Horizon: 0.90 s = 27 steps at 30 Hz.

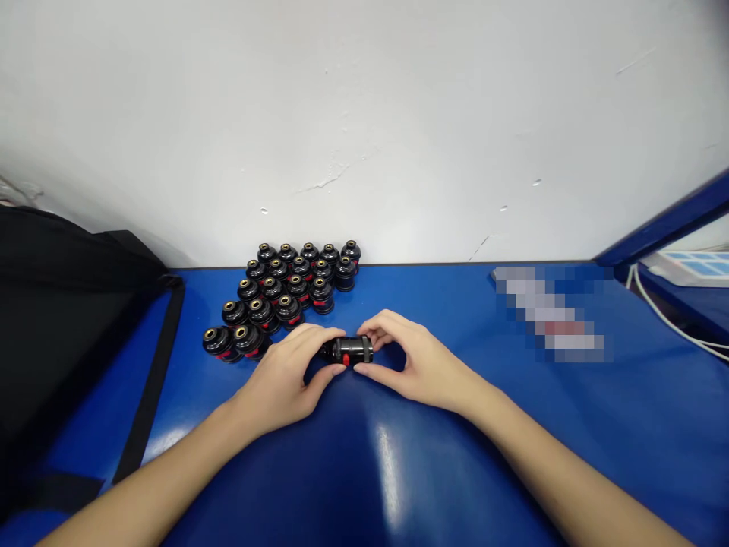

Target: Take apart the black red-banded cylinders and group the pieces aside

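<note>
One black cylindrical part (354, 350) with a red mark lies on its side between my hands, low over the blue table. The fingers and thumb of my left hand (293, 366) grip its left end, which they partly hide. My right hand (418, 361) pinches the right end, fingertips above and thumb below. Just beyond my left hand, several similar black parts (262, 314) stand upright in rows, with gold-coloured rings on top and red marks on many of their sides.
A black bag (68, 304) with a strap (149, 387) covers the left side of the blue table (444, 296). A pale wall (399, 137) rises behind. At the right are a pixelated item (547, 311), white cables (664, 308) and a blue frame (661, 222).
</note>
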{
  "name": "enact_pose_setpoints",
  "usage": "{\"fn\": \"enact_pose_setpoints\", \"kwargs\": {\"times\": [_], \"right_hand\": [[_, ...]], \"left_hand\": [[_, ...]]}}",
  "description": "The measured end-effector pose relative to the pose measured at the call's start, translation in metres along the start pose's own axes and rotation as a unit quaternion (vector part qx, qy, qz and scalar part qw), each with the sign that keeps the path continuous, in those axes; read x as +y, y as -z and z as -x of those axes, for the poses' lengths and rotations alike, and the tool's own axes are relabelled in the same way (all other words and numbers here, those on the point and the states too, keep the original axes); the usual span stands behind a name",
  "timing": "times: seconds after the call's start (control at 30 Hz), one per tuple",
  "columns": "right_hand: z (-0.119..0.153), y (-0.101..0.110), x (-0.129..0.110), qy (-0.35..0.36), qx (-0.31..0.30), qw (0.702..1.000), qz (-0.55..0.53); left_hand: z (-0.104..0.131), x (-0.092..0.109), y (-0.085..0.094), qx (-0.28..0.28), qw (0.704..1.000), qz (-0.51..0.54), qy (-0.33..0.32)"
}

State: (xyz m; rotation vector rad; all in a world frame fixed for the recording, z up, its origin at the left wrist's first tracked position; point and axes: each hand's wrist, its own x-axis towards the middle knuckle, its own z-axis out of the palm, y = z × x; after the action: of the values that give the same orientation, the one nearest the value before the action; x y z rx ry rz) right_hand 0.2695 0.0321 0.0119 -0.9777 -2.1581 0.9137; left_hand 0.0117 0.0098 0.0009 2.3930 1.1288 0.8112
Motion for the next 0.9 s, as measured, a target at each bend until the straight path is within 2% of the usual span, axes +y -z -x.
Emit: {"fn": "enact_pose_setpoints", "kwargs": {"times": [0.2,0.63,0.9], "right_hand": [[0.001,0.000,0.004,0.013,-0.002,1.000,-0.003],[0.001,0.004,0.003,0.000,-0.021,1.000,-0.020],[0.002,0.013,-0.008,-0.066,-0.034,0.996,-0.045]], "left_hand": [[-0.001,-0.003,0.001,0.010,1.000,-0.019,-0.020],[-0.004,-0.001,0.003,0.016,0.999,-0.031,-0.018],[-0.012,0.017,0.009,-0.038,0.998,-0.026,0.041]]}}
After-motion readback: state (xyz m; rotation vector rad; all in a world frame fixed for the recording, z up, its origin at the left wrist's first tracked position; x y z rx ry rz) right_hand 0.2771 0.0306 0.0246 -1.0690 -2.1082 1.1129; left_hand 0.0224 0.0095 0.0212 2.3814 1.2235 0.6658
